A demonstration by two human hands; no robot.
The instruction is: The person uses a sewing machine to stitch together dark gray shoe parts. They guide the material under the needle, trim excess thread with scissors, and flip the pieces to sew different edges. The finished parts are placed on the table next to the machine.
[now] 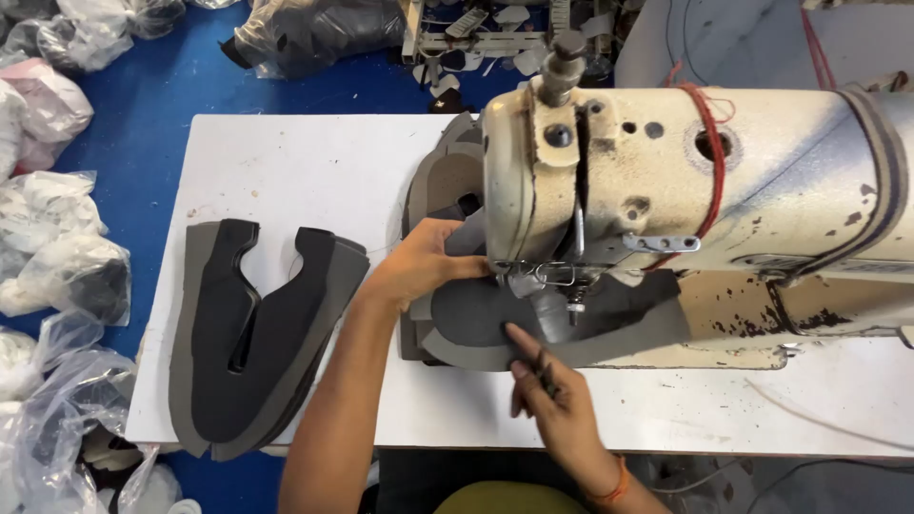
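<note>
Shoe-upper piece, grey, lies under the sewing machine's needle; left hand presses it flat with closed fingers, right hand pins its near edge, fingertips extended. Fingers so close risk a needle strike.

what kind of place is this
Most likely a shoe-making or stitching workshop. A worn industrial sewing machine sits on a white table, a stack of cut grey shoe-upper pieces lies beside it, and plastic bags of material crowd the blue floor.
</note>
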